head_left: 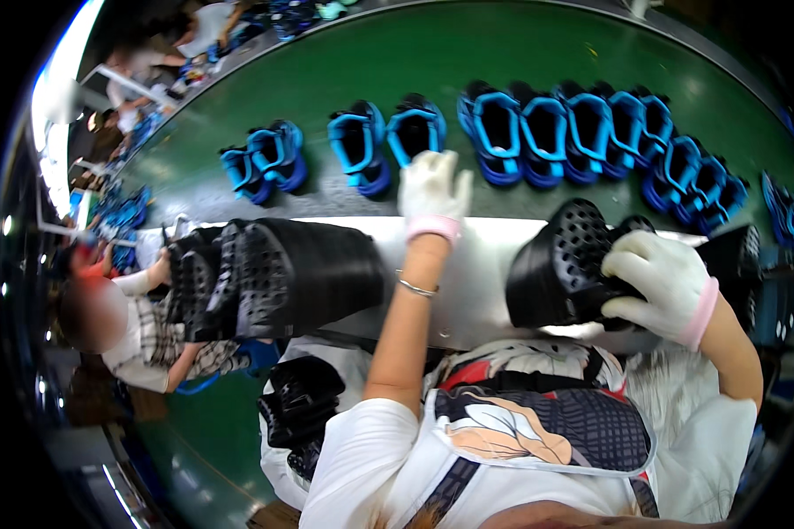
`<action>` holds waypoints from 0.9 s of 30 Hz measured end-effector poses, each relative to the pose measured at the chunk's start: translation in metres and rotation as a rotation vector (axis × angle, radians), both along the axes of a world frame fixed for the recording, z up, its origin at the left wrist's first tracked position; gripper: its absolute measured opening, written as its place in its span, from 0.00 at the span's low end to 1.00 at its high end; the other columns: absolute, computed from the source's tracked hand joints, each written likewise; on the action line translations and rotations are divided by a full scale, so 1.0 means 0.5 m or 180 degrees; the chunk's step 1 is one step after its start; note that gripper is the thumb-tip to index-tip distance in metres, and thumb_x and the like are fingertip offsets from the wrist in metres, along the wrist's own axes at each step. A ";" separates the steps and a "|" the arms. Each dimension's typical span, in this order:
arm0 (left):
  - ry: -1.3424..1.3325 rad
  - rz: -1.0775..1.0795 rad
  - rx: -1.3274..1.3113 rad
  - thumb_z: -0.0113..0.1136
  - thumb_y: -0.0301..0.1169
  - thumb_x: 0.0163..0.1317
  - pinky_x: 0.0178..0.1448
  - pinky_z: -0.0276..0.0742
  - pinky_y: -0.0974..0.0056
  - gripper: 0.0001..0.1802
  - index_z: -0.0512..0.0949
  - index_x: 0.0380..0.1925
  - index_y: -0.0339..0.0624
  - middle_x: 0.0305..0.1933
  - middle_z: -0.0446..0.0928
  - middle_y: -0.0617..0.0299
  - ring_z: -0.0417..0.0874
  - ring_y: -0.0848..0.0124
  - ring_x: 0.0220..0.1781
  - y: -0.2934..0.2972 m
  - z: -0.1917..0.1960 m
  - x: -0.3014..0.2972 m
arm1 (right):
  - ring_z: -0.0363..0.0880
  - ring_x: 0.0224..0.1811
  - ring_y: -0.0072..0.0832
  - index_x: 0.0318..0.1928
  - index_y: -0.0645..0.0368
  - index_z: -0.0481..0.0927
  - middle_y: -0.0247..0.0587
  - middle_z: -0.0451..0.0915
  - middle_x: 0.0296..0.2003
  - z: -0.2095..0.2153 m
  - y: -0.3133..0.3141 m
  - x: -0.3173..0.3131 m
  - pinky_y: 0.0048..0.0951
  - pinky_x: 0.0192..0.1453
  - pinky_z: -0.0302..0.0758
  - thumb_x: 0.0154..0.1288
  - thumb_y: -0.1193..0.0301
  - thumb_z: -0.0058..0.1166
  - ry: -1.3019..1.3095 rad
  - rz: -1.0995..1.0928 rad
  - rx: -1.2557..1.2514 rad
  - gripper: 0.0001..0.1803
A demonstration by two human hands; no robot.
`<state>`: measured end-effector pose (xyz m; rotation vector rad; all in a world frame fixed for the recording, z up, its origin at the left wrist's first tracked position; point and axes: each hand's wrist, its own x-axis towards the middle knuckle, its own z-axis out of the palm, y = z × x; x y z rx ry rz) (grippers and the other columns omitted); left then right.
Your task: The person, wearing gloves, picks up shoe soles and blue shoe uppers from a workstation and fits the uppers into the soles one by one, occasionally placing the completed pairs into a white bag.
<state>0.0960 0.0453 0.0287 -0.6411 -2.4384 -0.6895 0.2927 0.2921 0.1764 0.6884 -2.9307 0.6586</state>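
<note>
Both my hands wear white gloves with pink cuffs. My left hand (434,189) reaches forward with fingers apart at the heel end of a black and blue shoe (416,130); whether it touches the shoe I cannot tell. To its left stands another such shoe (359,150). On the right, my right hand (660,280) has its fingers and thumb around a black piece beside a larger black perforated shoe-shaped piece (556,264). The held part is mostly hidden by the glove. A row of black perforated shoe-shaped pieces (313,273) lies left of my left forearm.
Several blue and black shoes (587,132) stand along the green surface (370,62), with a pair (275,157) farther left. A pale metal ledge (476,291) runs before me. More black pieces (302,401) lie low on the left. A person (141,339) sits at left.
</note>
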 end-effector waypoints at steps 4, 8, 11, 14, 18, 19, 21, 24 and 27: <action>-0.0745 -0.0269 0.0401 0.65 0.38 0.57 0.55 0.76 0.58 0.18 0.82 0.46 0.40 0.49 0.79 0.51 0.80 0.54 0.50 0.012 0.001 0.037 | 0.79 0.36 0.40 0.37 0.58 0.78 0.41 0.77 0.35 0.029 -0.008 -0.002 0.36 0.39 0.76 0.42 0.67 0.69 -0.0256 -0.0013 0.0043 0.19; -0.2477 -0.1136 0.1575 0.60 0.42 0.66 0.57 0.76 0.65 0.26 0.76 0.57 0.33 0.54 0.76 0.52 0.80 0.68 0.53 0.025 0.063 0.064 | 0.80 0.32 0.39 0.37 0.58 0.78 0.43 0.77 0.34 0.086 -0.012 -0.001 0.33 0.34 0.77 0.38 0.70 0.70 0.0166 -0.0093 -0.0296 0.21; -0.3598 -0.2796 0.2945 0.48 0.49 0.72 0.66 0.71 0.61 0.36 0.61 0.68 0.30 0.63 0.71 0.51 0.75 0.66 0.62 0.023 0.117 0.111 | 0.80 0.33 0.40 0.37 0.59 0.78 0.43 0.77 0.35 0.091 -0.033 -0.032 0.34 0.35 0.77 0.38 0.70 0.71 0.0404 0.0002 -0.0350 0.22; -0.4515 -0.3674 0.3976 0.43 0.69 0.64 0.71 0.66 0.53 0.52 0.55 0.70 0.32 0.68 0.67 0.50 0.71 0.60 0.67 0.057 0.121 0.133 | 0.80 0.37 0.42 0.39 0.59 0.78 0.45 0.77 0.38 0.101 -0.063 -0.047 0.36 0.38 0.78 0.42 0.69 0.69 0.0697 0.0215 -0.0244 0.20; -0.4484 -0.3564 0.4914 0.48 0.55 0.67 0.67 0.73 0.54 0.39 0.61 0.66 0.33 0.62 0.71 0.48 0.76 0.59 0.61 0.047 0.141 0.129 | 0.80 0.41 0.42 0.43 0.60 0.78 0.46 0.78 0.41 0.071 -0.091 -0.088 0.36 0.43 0.78 0.49 0.68 0.67 0.0552 0.0071 -0.0464 0.20; -0.4326 -0.3615 0.4901 0.48 0.50 0.68 0.66 0.74 0.54 0.36 0.61 0.66 0.33 0.59 0.73 0.47 0.78 0.59 0.60 0.041 0.140 0.123 | 0.80 0.41 0.42 0.44 0.60 0.78 0.46 0.78 0.41 0.060 -0.095 -0.099 0.36 0.44 0.78 0.49 0.68 0.67 0.0505 -0.0061 -0.0573 0.21; -0.3864 -0.2899 0.4963 0.48 0.44 0.67 0.62 0.77 0.58 0.30 0.64 0.62 0.34 0.53 0.76 0.51 0.80 0.63 0.54 0.038 0.139 0.132 | 0.80 0.40 0.42 0.46 0.63 0.78 0.48 0.78 0.40 0.059 -0.100 -0.117 0.36 0.44 0.77 0.54 0.63 0.64 -0.0273 -0.0495 -0.0776 0.22; -0.3032 -0.2313 0.4926 0.49 0.41 0.69 0.55 0.78 0.62 0.21 0.69 0.54 0.38 0.48 0.77 0.58 0.80 0.68 0.49 0.051 0.121 0.130 | 0.80 0.38 0.46 0.41 0.66 0.79 0.54 0.79 0.33 0.041 -0.109 -0.158 0.39 0.42 0.76 0.58 0.55 0.60 -0.0696 -0.0702 -0.0360 0.24; -0.2802 -0.2073 0.5128 0.50 0.44 0.69 0.53 0.78 0.64 0.18 0.72 0.48 0.41 0.45 0.77 0.59 0.80 0.70 0.47 0.049 0.092 0.124 | 0.81 0.34 0.48 0.37 0.66 0.78 0.56 0.80 0.30 0.000 -0.118 -0.189 0.39 0.40 0.77 0.59 0.51 0.58 -0.0802 -0.0414 -0.0369 0.26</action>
